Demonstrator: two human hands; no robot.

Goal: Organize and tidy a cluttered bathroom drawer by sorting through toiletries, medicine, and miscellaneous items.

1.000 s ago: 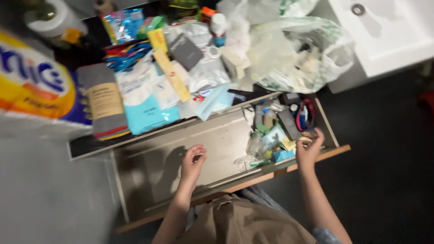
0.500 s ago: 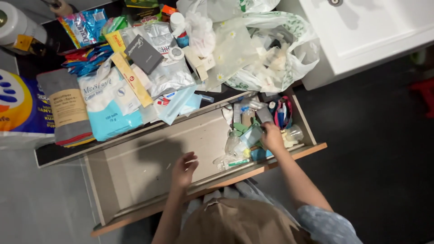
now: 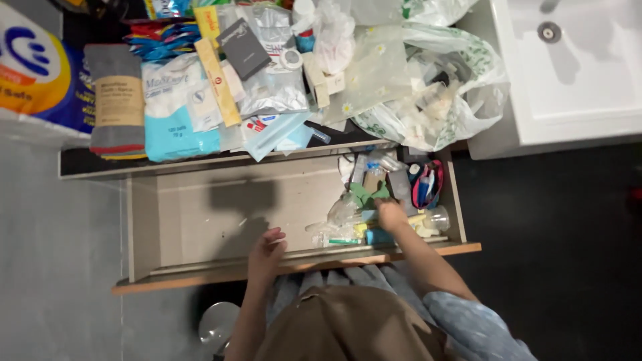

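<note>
In the head view, the right hand (image 3: 390,215) has been moved deeper into the drawer (image 3: 200,200) since a second ago and is buried among small toiletries (image 3: 361,224), apparently closed on something. The left hand (image 3: 266,251), loosely open, is rested near the front edge.

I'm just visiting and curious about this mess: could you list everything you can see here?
drawer: one, pale grey with a wooden front, pulled open; left part bare
small toiletries: many, mixed colours, heaped at the drawer's right end
cotton ball bag: one, white and blue, on the counter above
folded cloths: one stack, grey with a tan band, left of that bag
dark card: one, charcoal, on silver foil packs
plastic bags: two or more, clear and white-green, counter's right end
sink: one, white, top right
left hand: open, over the drawer's front edge
right hand: among the toiletries; grip unclear
</note>
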